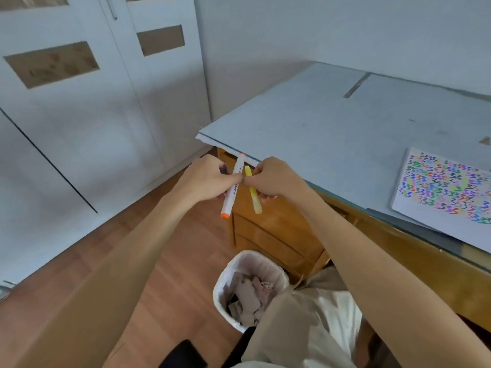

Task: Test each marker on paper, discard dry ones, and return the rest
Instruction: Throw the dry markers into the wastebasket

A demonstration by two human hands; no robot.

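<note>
Forearms: both reach up from the bottom edge to meet at mid-frame, off the desk's near corner and above the bin.
Left hand (210, 179): fingers curled round the white marker (233, 186), gripping its barrel near the middle.
White marker: orange caps at both ends; long axis runs steeply from upper right to lower left, low end pointing down toward the bin.
Right hand (276, 179): fingers pinch the yellow marker (253, 191) by its upper part; its lower end hangs free, leaning slightly right.
Relation that matters: the two markers lie just beside each other, nearly parallel, fingertips of both hands almost touching between them. Bin (231, 272) sits below and a little right of the hands, lower centre of the frame, lined with a white bag and holding crumpled paper.
Nearer hand: each holds its own marker; neither is clearly closer to the bin.
Judgement: these look like candidates for discarding, a short drop downward.
Test paper (414, 197): right edge of the frame, on the desk (305, 123), covered in many-coloured squiggles, well apart from the hands.
Writing: dark print runs along the white marker's barrel, too blurred to read. No brand legible.
</note>
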